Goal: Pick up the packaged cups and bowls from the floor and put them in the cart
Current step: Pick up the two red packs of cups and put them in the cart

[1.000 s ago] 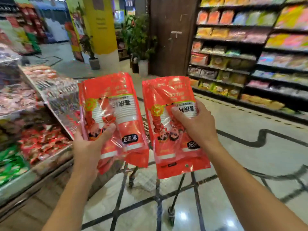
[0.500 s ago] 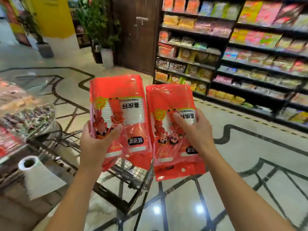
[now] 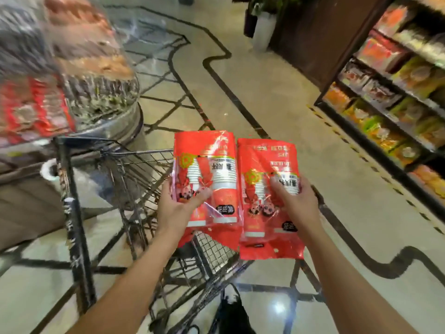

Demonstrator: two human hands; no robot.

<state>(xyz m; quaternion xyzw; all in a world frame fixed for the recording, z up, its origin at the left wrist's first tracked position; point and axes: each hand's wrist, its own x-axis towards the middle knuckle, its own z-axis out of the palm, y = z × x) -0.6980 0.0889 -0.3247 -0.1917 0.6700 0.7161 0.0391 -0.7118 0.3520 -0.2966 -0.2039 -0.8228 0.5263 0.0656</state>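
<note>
- hands out in front, each gripping 1 red pack of cups, both packs held up in the air side by side over the cart.
- left hand [image 3: 179, 206] clamps the left pack [image 3: 204, 179] from its left edge, thumb laid across the clear front film and fingers hidden behind it.
- right hand [image 3: 295, 201] clamps the right pack [image 3: 267, 196] from its right side, fingers curled over the front near the white label.
- both packs are red plastic sleeves with stacked white cups showing through a clear window; the printing on them reads upside down from this view.
- packs sit just beside each other, inner edges close or touching; which, i cannot tell.
- cart [image 3: 134, 189] is a dark wire trolley standing under and to the left of the packs, its mesh basket showing beneath their lower edges.
- floor [image 3: 277, 97] is pale polished tile with dark inlaid lines.
- shelving [image 3: 397, 97] full of bright packaged snacks runs along the right side.
- round display stand [image 3: 96, 75] piled with wrapped goods is at upper left, blurred.
- white roll [image 3: 49, 168] lies near the cart's left frame.
- white planter [image 3: 263, 32] stands far back beside a dark wooden wall.
</note>
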